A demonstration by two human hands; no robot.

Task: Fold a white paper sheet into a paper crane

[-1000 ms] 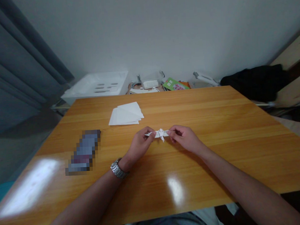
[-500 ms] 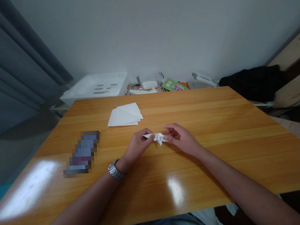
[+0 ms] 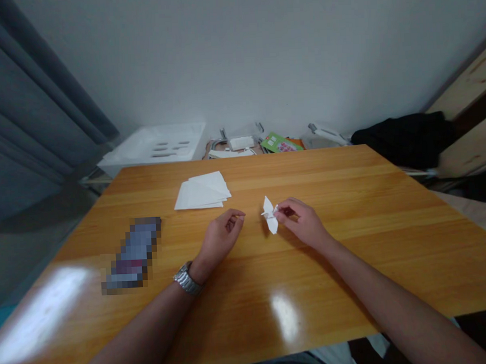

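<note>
A small white origami crane (image 3: pixel 271 221) with its wings spread hangs just over the wooden table (image 3: pixel 327 183). My right hand (image 3: pixel 303 222) pinches it at one end, between thumb and fingertips. To the left of the crane, apart from it, is my left hand (image 3: pixel 223 234). Its fingers are curled, with thumb and forefinger tips close together and nothing visible between them. A metal-band watch (image 3: pixel 186 278) is on the left wrist. Beyond that hand lies a loose stack of white paper sheets (image 3: pixel 203 190).
A pixelated phone-like object (image 3: pixel 133 254) lies at the table's left. Behind the table's far edge are a white plastic tray (image 3: pixel 144 143), a green booklet (image 3: pixel 280 142) and assorted items. Dark cloth (image 3: pixel 402 140) is heaped at the back right, and a grey curtain (image 3: pixel 30 94) hangs at left.
My left hand has let go of the crane. My right hand now holds it alone, slightly further right, turned so that its wings show spread open.
</note>
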